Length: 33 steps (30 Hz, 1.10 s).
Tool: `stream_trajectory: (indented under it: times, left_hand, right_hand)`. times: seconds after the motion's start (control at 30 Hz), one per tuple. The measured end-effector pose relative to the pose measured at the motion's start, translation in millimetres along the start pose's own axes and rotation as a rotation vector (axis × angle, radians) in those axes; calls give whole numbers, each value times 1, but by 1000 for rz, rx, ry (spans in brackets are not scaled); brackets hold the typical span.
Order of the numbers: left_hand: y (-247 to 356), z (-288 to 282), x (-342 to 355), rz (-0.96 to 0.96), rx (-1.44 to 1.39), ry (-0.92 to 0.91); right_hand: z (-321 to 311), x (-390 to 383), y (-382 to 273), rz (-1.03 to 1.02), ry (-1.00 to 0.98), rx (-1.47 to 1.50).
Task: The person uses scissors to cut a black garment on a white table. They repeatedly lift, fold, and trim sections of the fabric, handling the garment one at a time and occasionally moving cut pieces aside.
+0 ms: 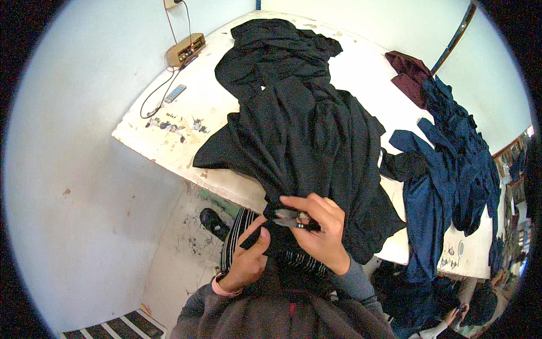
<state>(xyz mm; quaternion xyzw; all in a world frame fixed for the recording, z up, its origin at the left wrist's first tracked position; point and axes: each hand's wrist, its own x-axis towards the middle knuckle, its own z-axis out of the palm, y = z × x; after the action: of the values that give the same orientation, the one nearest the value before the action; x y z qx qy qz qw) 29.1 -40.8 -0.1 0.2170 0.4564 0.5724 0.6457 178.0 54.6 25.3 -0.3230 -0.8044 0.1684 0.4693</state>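
Note:
A large heap of black fabric (pixel 305 130) spreads over the white table (pixel 164 152) and drapes over its near edge toward me. My right hand (pixel 319 229) is closed on a small dark metal tool (pixel 288 217), apparently thread snips, held against the fabric at the table's edge. My left hand (pixel 248 260), just left and below, pinches the black fabric between thumb and fingers, close to the tool's tip. Striped legwear shows below the fabric.
A remote (pixel 175 94) and a brown corded device (pixel 183 51) sit back left. Navy (pixel 423 203) and maroon cloth (pixel 406 79) lie at right. Another person's hands (pixel 454 316) show at lower right. A wall stands left, a dark shoe (pixel 212 223) below the table.

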Motion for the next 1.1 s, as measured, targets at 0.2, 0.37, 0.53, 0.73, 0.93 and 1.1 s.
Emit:
stream_trajectory:
  times: [0.2,0.37,0.53,0.73,0.93,1.1]
  left_hand:
    - [-11,-10,10,29,-61,0]
    - [-13,-5,15,118,-210,-111]
    - [-16,-16,12,318,148,-126]
    - [-16,-15,10,294,97,-203]
    - [-13,-11,13,195,-145,-295]
    - [-11,-3,10,272,55,-151]
  right_hand:
    - [-17,-18,-3,-338,-220,-7]
    - [-31,-16,-16,-164,-358,223]
    - [-22,-16,-4,-34,-22,-67]
    - [-13,-6,-3,-117,-9,-195]
    - [-9,-5,-5,-154,-18,-252]
    - [-12,-1,-9,-108,39,-195]
